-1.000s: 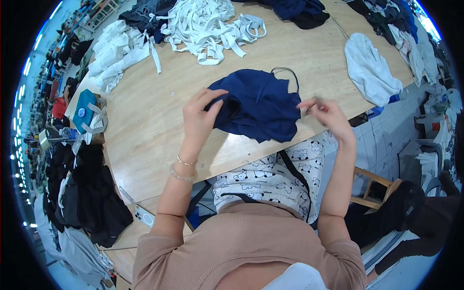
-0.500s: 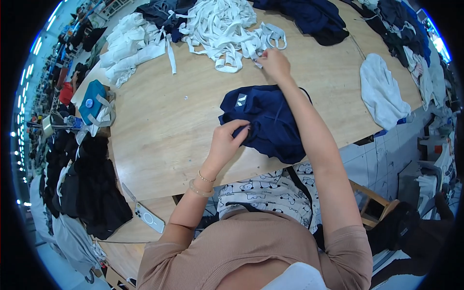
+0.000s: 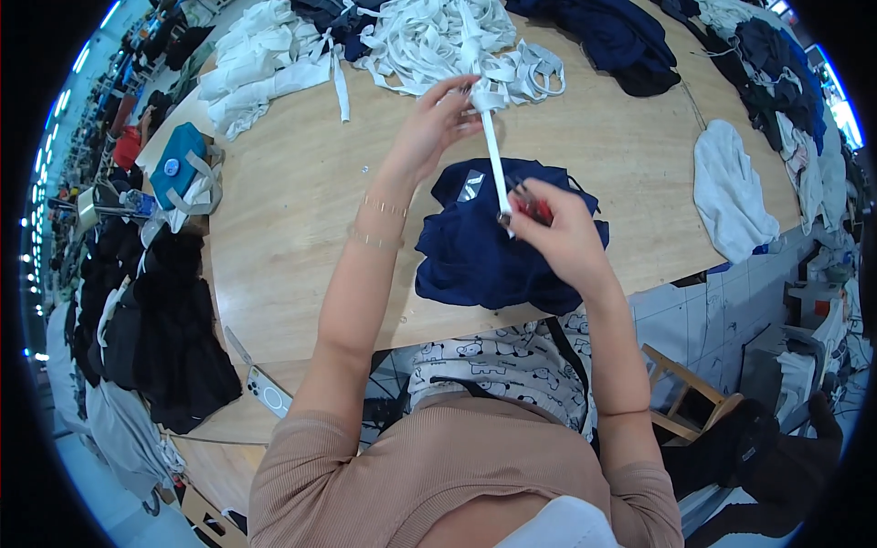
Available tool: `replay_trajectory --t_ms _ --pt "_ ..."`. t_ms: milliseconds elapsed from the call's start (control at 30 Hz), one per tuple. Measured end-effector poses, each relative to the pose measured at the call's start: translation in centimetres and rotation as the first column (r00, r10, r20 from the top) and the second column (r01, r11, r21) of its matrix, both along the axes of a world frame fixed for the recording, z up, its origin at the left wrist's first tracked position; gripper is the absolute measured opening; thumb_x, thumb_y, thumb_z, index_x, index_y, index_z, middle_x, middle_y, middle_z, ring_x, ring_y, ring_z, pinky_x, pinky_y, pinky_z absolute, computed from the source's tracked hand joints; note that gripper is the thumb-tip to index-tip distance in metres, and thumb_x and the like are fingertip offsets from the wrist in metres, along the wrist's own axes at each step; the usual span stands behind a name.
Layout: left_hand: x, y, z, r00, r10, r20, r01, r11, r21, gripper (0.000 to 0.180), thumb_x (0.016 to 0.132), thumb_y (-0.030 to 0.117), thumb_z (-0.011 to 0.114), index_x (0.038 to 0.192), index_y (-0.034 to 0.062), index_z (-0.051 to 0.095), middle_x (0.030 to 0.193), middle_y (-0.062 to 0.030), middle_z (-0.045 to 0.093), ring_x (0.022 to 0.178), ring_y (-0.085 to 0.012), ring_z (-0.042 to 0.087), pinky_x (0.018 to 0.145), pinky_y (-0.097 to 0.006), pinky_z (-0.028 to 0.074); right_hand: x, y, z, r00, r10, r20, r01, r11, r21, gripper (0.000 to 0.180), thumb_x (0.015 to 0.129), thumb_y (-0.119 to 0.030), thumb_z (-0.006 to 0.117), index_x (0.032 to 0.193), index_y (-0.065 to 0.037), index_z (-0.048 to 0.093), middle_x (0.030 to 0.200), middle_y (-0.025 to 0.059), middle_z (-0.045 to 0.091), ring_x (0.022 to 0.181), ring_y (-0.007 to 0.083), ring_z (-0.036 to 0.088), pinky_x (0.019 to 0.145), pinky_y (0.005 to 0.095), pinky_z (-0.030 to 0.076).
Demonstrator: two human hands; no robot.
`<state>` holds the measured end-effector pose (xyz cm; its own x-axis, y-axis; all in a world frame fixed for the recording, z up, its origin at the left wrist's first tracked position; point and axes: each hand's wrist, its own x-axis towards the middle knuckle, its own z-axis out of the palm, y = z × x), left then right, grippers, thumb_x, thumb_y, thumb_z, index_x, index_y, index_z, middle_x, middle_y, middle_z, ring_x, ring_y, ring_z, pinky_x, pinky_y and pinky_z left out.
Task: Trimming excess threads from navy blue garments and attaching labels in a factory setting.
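White strip [image 3: 494, 151] in right grip [image 3: 565, 228] | navy garment [image 3: 470, 260] beneath | strip heap [image 3: 402, 46] beyond

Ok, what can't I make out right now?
- Red tool, head view: partly covered by the right hand; its exact kind is unclear.
- Left hand, head view: blurred fingertips near the white strap leave the grip unclear.
- White pile, head view: cut off by the top edge.
- Navy cloth, head view: folds hide its full shape.
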<state>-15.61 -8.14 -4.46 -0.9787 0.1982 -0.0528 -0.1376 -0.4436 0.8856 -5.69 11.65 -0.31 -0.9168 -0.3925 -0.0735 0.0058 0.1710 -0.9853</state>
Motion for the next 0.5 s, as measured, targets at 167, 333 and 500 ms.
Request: replay_trajectory --t_ms 167,333,500 --pt "-9.2 -0.2 -0.7 0.999 -0.012 -0.04 0.002 0.972 -0.236 0.036 0.084 0.0 0.052 0.12 0.0001 0.056 0.094 -0.0088 0.065 0.082 -0.0151 0.063 0.075 -0.025 0.051 0.8 0.2 -1.6 0.994 0.101 0.044 -0.101 0.995 -0.004 0.012 0.082 -0.005 0.06 0.081 0.004 0.052 0.064 0.0005 0.049 0.063 0.0053 0.042 0.056 0.0226 0.036" --pt "-19.4 -5.5 3.3 0.587 -0.106 -0.803 -0.723 0.379 -0.578 0.015 0.066 0.012 0.058 0.071 0.0071 0.072 0.065 -0.0194 0.063 0.067 -0.0327 0.065 0.07 -0.036 0.053 -0.8 0.7 -0.6 0.996 0.014 0.086 -0.013 1.0 -0.009 0.005 0.083 -0.004 0.058 0.087 -0.001 0.058 0.074 -0.0005 0.056 0.068 0.0059 0.049 0.064 0.0213 0.041" --pt "-23.0 -8.5 7.0 0.875 0.168 -0.455 -0.481 0.412 -0.774 0.009 0.074 0.009 0.065 0.076 0.0015 0.07 0.066 -0.0124 0.067 0.058 -0.0203 0.065 0.058 -0.031 0.053 -2.4 1.0 1.0 0.99 -0.057 0.132 0.063 0.997 -0.04 0.007 0.083 -0.006 0.061 0.08 -0.003 0.055 0.069 -0.0014 0.053 0.063 0.0053 0.048 0.059 0.0205 0.039"
